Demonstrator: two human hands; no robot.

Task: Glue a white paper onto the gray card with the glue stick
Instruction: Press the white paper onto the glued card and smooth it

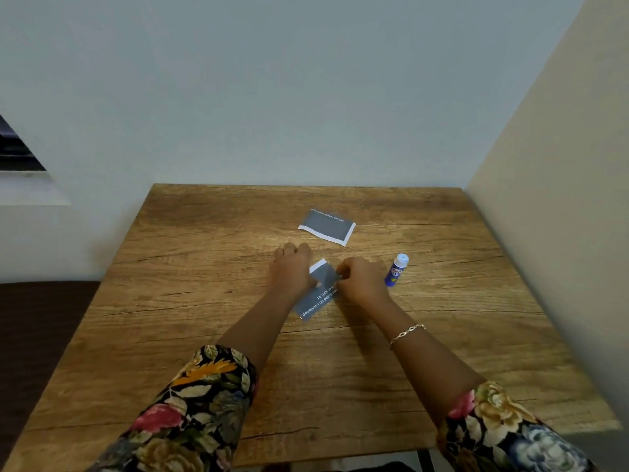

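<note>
1. Gray rectangular card with white printed text (pixel 315 301) lies flat mid-table, between both hands.
2. Smaller gray paper piece with white edge (pixel 323 271) overlaps its far end.
3. Right hand (pixel 362 279) pinches that piece's right edge.
4. Left hand (pixel 291 270) lies on the card's left side, fingers curled.
5. Blue glue stick with white cap (pixel 396 270) lies just right of the right hand.
6. Second gray paper with white border (pixel 327 227) lies farther back on the wooden table (pixel 204 267).

Gray card (pixel 315 299) under my hands: white print, upside down to me, reads "bread on countertop". Far card (pixel 327 227): "empty storage", partly legible. Glue stick (pixel 396 270) label unreadable.
</note>
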